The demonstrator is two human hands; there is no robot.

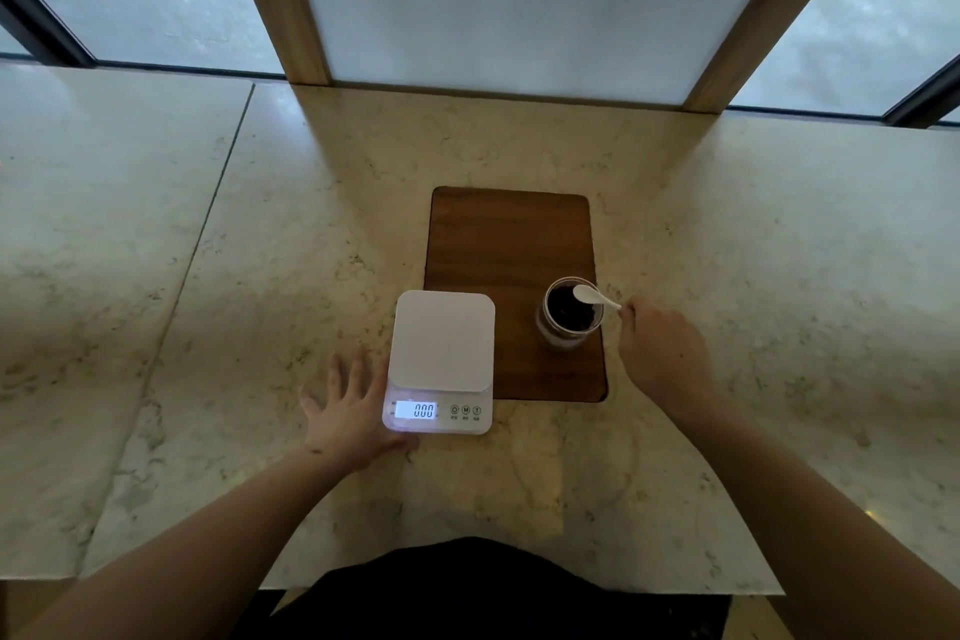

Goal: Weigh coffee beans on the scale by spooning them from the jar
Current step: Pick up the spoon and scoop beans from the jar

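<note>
A white digital scale [441, 353] sits near the table's front; its lit display reads 0.00 and its platform is bare. My left hand [349, 411] lies flat on the table, fingers spread, touching the scale's left front corner. An open glass jar [570, 320] of dark coffee beans stands on the right side of a wooden board [509, 244]. My right hand [662, 359] pinches the handle end of a white spoon [595, 296], whose bowl hovers over the jar's mouth.
The marble table [260, 276] runs wide to both sides. A frosted panel in a wooden frame [498, 5] stands upright at the back edge, with windows either side. The table's front edge lies close to my body.
</note>
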